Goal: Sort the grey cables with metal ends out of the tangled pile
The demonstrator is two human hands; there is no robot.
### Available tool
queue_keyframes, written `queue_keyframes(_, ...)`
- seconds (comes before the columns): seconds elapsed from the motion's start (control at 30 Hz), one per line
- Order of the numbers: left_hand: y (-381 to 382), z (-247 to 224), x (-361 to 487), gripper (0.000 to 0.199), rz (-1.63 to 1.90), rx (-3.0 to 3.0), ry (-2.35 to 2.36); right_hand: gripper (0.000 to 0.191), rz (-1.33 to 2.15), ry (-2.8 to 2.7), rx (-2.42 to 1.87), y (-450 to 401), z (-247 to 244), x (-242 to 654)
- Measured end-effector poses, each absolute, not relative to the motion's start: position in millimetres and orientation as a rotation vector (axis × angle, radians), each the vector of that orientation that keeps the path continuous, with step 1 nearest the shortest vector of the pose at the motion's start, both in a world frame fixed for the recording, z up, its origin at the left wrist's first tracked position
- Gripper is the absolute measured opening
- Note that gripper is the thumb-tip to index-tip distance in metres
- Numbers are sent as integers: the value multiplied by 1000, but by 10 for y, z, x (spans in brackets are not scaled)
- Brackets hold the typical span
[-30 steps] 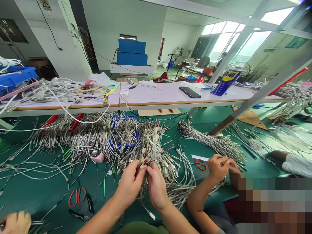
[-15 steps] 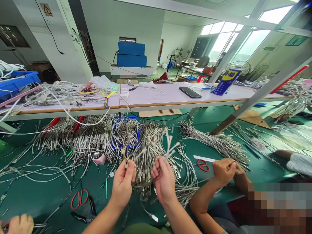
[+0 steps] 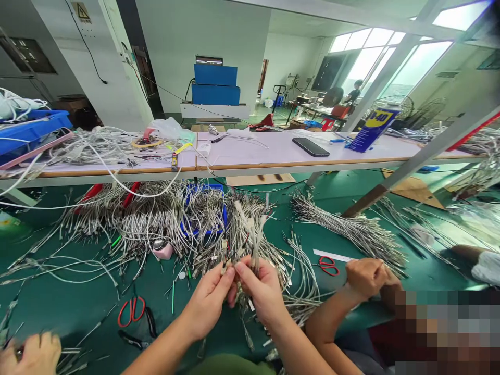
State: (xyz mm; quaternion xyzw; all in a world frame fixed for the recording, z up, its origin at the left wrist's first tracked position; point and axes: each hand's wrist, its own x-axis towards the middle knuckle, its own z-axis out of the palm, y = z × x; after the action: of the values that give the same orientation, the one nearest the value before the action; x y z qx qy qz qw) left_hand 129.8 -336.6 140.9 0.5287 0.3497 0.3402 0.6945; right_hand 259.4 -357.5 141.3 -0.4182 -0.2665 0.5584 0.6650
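My left hand (image 3: pixel 209 299) and my right hand (image 3: pixel 262 288) meet over the green bench, fingertips almost touching. Both pinch the ends of thin grey braided cables (image 3: pixel 250 237) that stick upward from my fingers. Just beyond my hands a large tangled heap of the same cables (image 3: pixel 164 221) spreads across the bench and over a blue tray (image 3: pixel 219 213).
A co-worker's hands (image 3: pixel 365 276) work on the right beside small red scissors (image 3: pixel 327 265); another person's hand (image 3: pixel 33 354) shows at bottom left. Red scissors (image 3: pixel 133 308) lie left of me. A raised shelf (image 3: pixel 273 156) holds a phone (image 3: pixel 310 147) and a WD-40 can (image 3: pixel 373 129).
My hands were together, parted half a second ago with cable ends in each, and have come together again at the fingertips. The view has shifted slightly.
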Motion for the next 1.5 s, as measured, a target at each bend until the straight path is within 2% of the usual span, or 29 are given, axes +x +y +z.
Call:
queue_keyframes(0.07,-3370,1410,1297,54,734,1151,773,42,1267,-600,-948,-3563,1433,2602)
queue_keyframes(0.17,-3381,1411,1298,55,698,1129,763,52,1269,-604,-962,-3512,1455,2641)
queue_keyframes(0.37,-3348,1439,1260,56,652,1197,766,41,1457,-757,-993,-3501,1507,2653)
queue_keyframes(0.5,-3328,1431,1204,52,602,1251,784,38,1441,-826,-1036,-3518,1534,2666)
queue_keyframes(0.7,-3316,1413,1202,55,557,1249,778,41,1311,-757,-1077,-3469,1490,2699)
queue_keyframes(0.83,-3322,1410,1181,58,513,1252,741,53,1301,-708,-1082,-3428,1508,2756)
queue_keyframes(1.0,-3352,1450,1109,53,423,1264,688,46,1456,-765,-1066,-3416,1539,2831)
queue_keyframes(1.3,-3310,1448,1222,57,661,1013,739,48,1552,-823,-994,-3510,1534,2704)
queue_keyframes(1.5,-3115,1575,1156,59,1012,786,840,54,1542,-751,-941,-3604,1469,2664)
